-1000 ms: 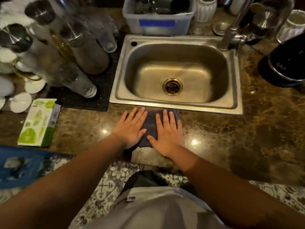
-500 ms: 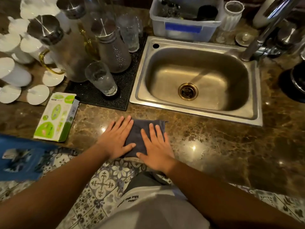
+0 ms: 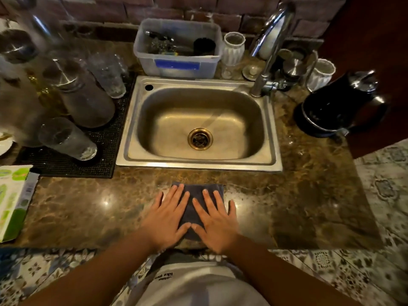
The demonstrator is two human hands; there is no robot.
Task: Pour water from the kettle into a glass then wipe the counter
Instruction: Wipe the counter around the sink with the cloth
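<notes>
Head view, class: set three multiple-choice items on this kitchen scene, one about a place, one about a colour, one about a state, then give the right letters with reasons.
1. Where is the kettle?
A. right of the sink
B. in the sink
C. on the mat

2. What colour is the cloth?
A. white
B. dark blue-grey
C. yellow

3. How are the hands?
A. lifting a glass
B. turning the tap
C. flat on the cloth

Answers:
1 A, it stands on the counter right of the basin.
2 B, dark blue-grey fabric shows between the fingers.
3 C, the left hand and right hand lie spread, palms down.
</notes>
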